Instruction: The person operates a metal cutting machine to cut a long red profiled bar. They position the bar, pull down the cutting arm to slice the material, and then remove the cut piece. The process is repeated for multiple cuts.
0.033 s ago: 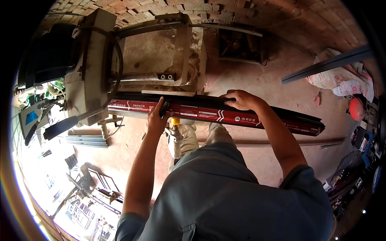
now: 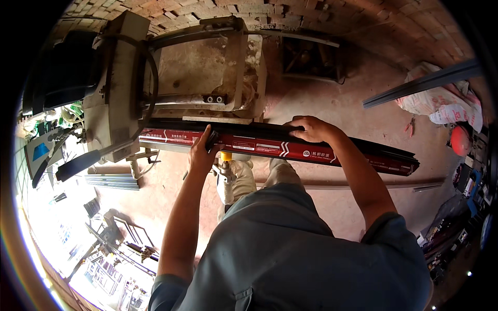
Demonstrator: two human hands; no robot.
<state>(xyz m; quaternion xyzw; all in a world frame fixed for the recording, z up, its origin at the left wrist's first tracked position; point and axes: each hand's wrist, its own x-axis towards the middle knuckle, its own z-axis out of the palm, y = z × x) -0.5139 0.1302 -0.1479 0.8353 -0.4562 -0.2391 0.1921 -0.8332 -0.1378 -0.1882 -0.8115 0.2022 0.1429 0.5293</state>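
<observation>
A long profile [image 2: 264, 147], black on its far side and covered with red printed film on its near side, lies crosswise before me. Its left end runs in beside the machine [image 2: 111, 98], where I lose sight of it. My left hand [image 2: 201, 149] grips the near side of the profile, the thumb and fingers closed about a small dark part at its edge that I cannot make out. Farther right, my right hand [image 2: 311, 128] rests over the black far edge with its fingers curled onto it. The profile's right end [image 2: 410, 167] sticks out past my right forearm.
A lever with a dark grip [image 2: 78, 165] juts from the machine at left. Beneath the profile is a yellow-topped fitting [image 2: 226, 156]. Another dark profile [image 2: 420, 83] reaches in from the right, near white sacks [image 2: 451, 103] and a red round object [image 2: 460, 140]. Metal strips [image 2: 111, 181] lie on the floor.
</observation>
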